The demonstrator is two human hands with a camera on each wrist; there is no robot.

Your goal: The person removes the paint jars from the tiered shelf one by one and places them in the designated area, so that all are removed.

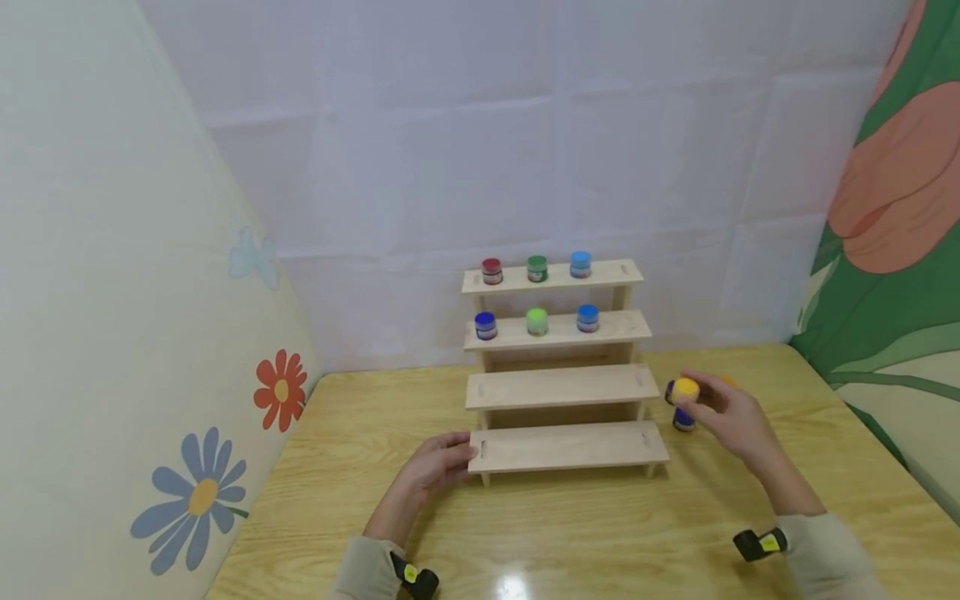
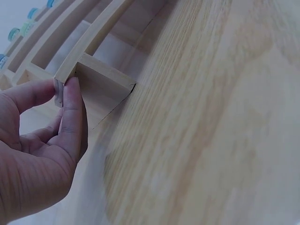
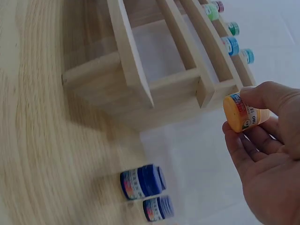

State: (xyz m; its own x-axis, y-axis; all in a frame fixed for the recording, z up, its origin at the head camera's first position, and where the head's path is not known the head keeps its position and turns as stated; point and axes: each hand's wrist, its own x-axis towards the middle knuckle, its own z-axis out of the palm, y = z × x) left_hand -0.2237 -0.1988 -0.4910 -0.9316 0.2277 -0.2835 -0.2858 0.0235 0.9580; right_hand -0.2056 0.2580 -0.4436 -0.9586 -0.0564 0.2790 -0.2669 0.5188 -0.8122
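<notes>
My left hand (image 1: 435, 465) pinches the left end of the bottom step of a wooden tiered display rack (image 1: 562, 446); in the left wrist view, thumb and fingers lie on either side of the board's edge (image 2: 68, 70). Off the rack's right side, my right hand (image 1: 731, 417) holds a small yellow-orange paint jar (image 3: 243, 112) between thumb and fingers, above the table. Beneath that hand, dark blue-purple paint jars (image 3: 138, 182) stand on the table, partly hidden in the head view. A bit of orange (image 1: 727, 381) shows behind the hand, its kind unclear.
The top step bears red (image 1: 492, 272), green (image 1: 537, 268) and light blue (image 1: 581, 265) jars. On the second step stand dark blue (image 1: 485, 326), light green (image 1: 537, 322) and blue (image 1: 588, 318) jars. A white cloth (image 1: 420, 183) hangs behind the wood-grain table (image 1: 360, 425).
</notes>
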